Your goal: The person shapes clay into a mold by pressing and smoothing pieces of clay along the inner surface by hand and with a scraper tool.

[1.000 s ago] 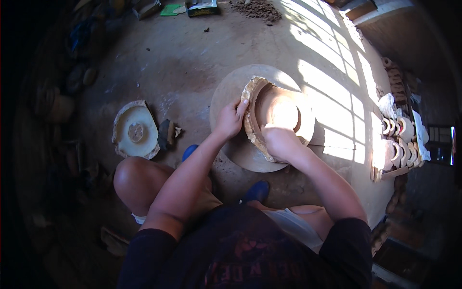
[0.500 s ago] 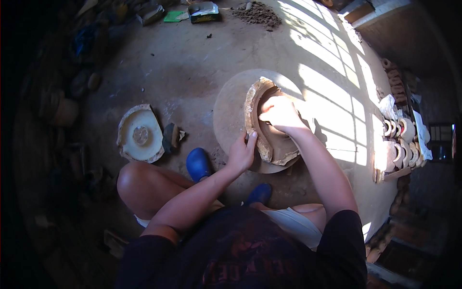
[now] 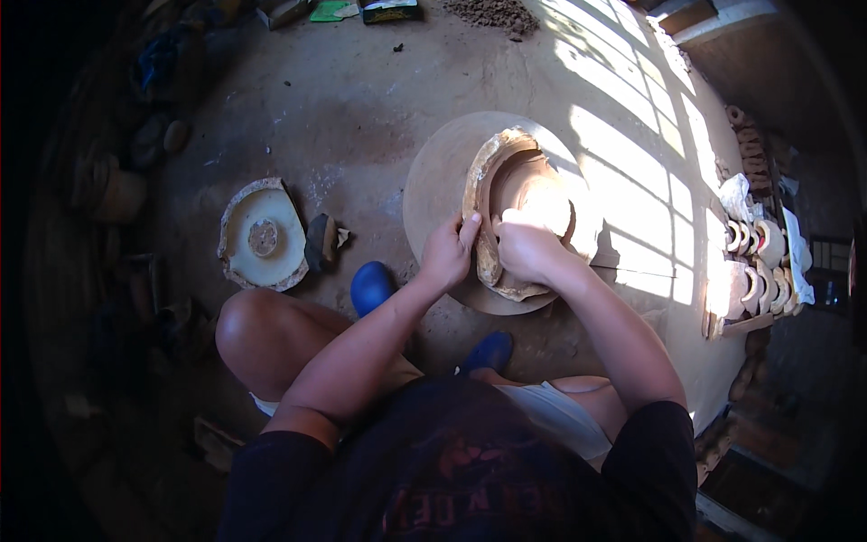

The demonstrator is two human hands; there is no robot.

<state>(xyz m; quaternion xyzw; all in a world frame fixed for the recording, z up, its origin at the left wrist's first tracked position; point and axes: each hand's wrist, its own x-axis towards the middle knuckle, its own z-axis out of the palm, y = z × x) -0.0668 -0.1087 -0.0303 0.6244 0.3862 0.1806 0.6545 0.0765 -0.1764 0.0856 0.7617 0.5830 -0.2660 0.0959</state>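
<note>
Both hands work a tan, ragged-rimmed clay bowl (image 3: 524, 194) on a round flat wheel disc (image 3: 442, 181) (sunlit on one side): left hand (image 3: 447, 256) fingers pinch its near wall, right hand (image 3: 528, 248) presses inside, curled.

A single head-worn fisheye view looks steeply down from close above the person's chest, facing forward over the dirt floor (image 3: 298, 117), with the forearms rising from the lower edge toward the round wheel (image 3: 433, 190) near frame centre, and the rim bending into dark corners.
</note>
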